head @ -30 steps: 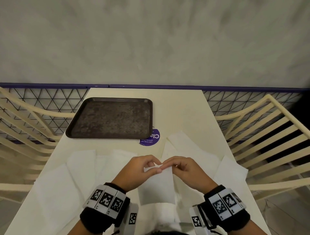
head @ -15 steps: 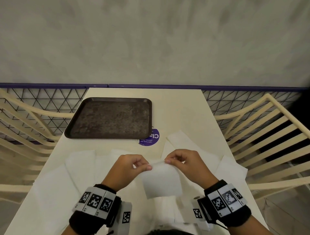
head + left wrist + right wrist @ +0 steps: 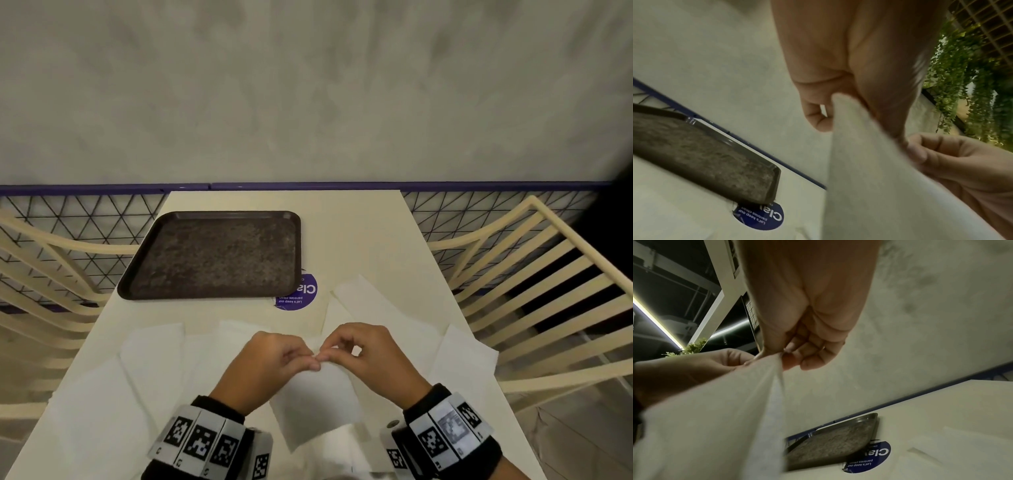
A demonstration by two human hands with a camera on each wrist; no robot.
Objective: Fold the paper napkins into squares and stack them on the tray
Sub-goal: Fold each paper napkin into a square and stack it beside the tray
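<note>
A white paper napkin (image 3: pixel 317 401) hangs folded in the air near the table's front edge. My left hand (image 3: pixel 274 359) and right hand (image 3: pixel 363 353) pinch its top edge side by side, fingertips almost touching. In the left wrist view the napkin (image 3: pixel 869 178) runs down from the pinching left hand (image 3: pixel 838 110), with the right hand (image 3: pixel 941 159) beside it. The right wrist view shows the right hand (image 3: pixel 791 353) pinching the napkin (image 3: pixel 725 410). The dark brown tray (image 3: pixel 212 255) lies bare at the far left of the table.
Several unfolded white napkins (image 3: pixel 150 353) lie spread across the near half of the cream table (image 3: pixel 359 240). A round blue sticker (image 3: pixel 298 293) sits by the tray's near right corner. Cream slatted chairs (image 3: pixel 534 294) flank both sides; a mesh railing and wall stand behind.
The hands drew apart along the napkin's top edge half a second ago and have now come back together, bringing the top corners close at the middle.
</note>
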